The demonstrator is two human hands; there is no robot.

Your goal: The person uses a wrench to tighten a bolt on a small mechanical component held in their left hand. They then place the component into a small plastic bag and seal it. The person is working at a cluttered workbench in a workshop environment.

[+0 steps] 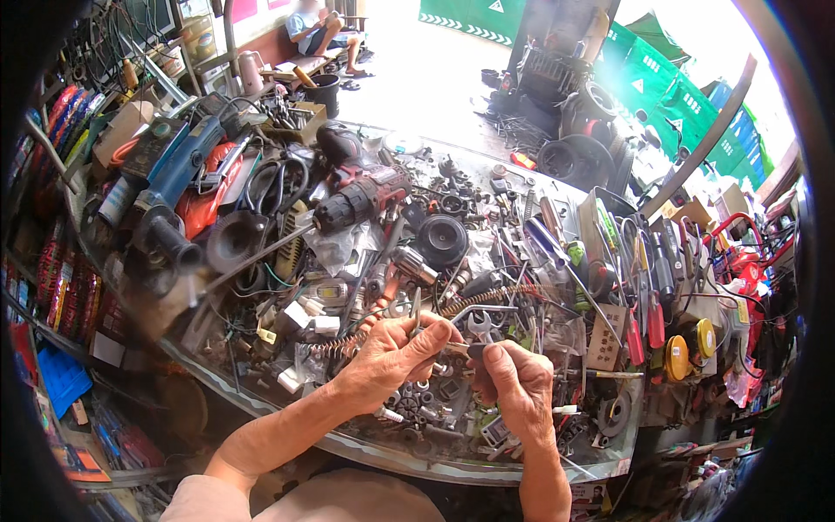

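Both hands meet above the near middle of a cluttered workbench. My left hand is closed, thumb pressed on the fingers; a thin metal tip sticks out toward the right hand, the rest hidden by the fingers. My right hand pinches a small dark piece between thumb and fingers, close to that tip. What kind of piece it is, I cannot make out. Just beyond the hands lie an open-ended wrench and a long coil spring. Small nuts and fittings lie below and between the hands.
A cordless drill with a long bit lies at the far left of the bench, near a blue power tool. Red-handled screwdrivers stand at the right. A person sits in the background. The bench's front edge runs below my forearms.
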